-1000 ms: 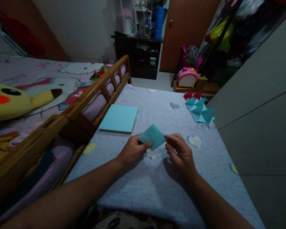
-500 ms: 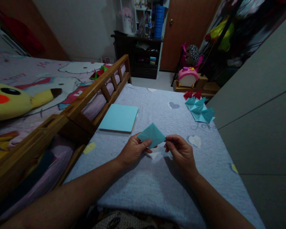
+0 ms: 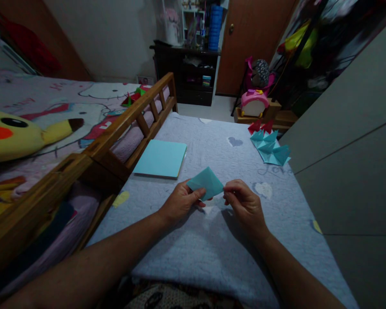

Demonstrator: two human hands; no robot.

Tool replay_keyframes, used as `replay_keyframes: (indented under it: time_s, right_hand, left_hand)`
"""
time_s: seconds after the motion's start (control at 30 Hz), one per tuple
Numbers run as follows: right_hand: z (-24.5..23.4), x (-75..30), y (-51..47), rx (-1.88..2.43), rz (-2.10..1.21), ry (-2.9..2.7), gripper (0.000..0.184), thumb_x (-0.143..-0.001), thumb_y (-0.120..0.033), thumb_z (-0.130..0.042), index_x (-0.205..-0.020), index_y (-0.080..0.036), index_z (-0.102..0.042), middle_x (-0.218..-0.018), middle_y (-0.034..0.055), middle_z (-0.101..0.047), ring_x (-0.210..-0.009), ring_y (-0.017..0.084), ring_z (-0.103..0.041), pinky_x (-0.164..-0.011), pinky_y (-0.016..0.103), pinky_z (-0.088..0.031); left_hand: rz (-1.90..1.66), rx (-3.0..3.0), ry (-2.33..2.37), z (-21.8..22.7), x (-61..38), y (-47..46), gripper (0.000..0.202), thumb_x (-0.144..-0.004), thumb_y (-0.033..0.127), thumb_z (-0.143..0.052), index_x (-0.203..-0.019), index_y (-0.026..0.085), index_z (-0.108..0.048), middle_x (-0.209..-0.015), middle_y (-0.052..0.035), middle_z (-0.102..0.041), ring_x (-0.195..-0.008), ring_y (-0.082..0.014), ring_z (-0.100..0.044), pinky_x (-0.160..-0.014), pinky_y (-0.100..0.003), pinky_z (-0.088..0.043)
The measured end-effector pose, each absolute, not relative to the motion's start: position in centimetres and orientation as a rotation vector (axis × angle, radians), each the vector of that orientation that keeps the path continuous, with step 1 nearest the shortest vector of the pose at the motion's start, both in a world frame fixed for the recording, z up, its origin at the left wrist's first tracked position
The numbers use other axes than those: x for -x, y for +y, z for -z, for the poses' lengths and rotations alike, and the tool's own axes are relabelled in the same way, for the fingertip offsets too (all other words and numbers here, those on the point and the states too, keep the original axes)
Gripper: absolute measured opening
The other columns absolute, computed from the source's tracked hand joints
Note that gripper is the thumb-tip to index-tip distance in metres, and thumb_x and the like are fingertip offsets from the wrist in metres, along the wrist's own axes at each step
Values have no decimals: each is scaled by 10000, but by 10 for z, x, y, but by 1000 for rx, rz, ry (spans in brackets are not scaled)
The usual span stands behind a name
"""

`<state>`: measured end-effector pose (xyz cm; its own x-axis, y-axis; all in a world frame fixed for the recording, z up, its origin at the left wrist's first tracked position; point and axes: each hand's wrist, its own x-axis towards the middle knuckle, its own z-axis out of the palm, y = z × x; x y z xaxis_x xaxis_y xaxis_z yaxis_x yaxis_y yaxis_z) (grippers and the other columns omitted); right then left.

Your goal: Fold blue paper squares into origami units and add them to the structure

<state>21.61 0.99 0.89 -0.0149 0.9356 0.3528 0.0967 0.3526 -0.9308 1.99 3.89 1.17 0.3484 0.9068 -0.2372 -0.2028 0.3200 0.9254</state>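
Note:
A folded piece of light-blue origami paper [image 3: 208, 182], diamond-shaped, is held up over the bed. My left hand [image 3: 182, 201] grips its lower left side, thumb on top and fingers underneath. With thumb and fingertips closed together, my right hand [image 3: 243, 204] pinches the paper's right corner. Beyond my left hand a stack of light-blue paper squares [image 3: 162, 158] lies flat on the sheet. Folded light-blue origami pieces [image 3: 270, 148] stand at the right edge of the bed, with red folded pieces [image 3: 260, 126] just behind them.
The bed's pale blue sheet [image 3: 212, 249] stretches beneath my hands. A wooden bed rail [image 3: 128, 116] runs along the left, with a yellow plush toy [image 3: 19, 135] on the other bed past it. A pale cabinet panel [image 3: 350, 171] borders the right side.
The folded paper has tilted slightly, its right corner dipping a little with my right hand's fingertips. Both hands keep their hold, and the rest stays as it was.

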Motion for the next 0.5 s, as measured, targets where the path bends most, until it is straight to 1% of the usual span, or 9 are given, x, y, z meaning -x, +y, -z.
replay_keyframes:
  time_s: [0.17, 0.37, 0.5]
  right_hand:
    - [-12, -219, 8, 1007, -822, -1586, 260, -931, -122, -552, -1104, -281, -664, -908, 5, -563, -745, 134, -575, -637, 278, -488]
    - [-16, -222, 10, 1066, -798, -1703, 196, -927, -156, -549, -1045, -252, -673, -898, 26, -556, -817, 172, -566, -702, 315, -470]
    - [-14, -222, 12, 1089, -829, -1713, 165, -943, -199, -536, -996, -255, -682, -887, 30, -553, -845, 187, -565, -750, 332, -470]
  left_hand:
    - [-862, -955, 908, -12, -19, 39, 410, -725, 482, -835, -898, 125, -731, -820, -89, -740, -681, -146, -671, -575, -207, -545]
    - [-827, -984, 886, -9, -16, 40, 421, -766, 481, -813, -988, 134, -725, -932, -116, -751, -780, -201, -710, -586, -241, -561]
    - [-801, -987, 881, -9, -16, 40, 420, -767, 480, -808, -983, 130, -721, -935, -125, -744, -761, -207, -704, -579, -258, -552]
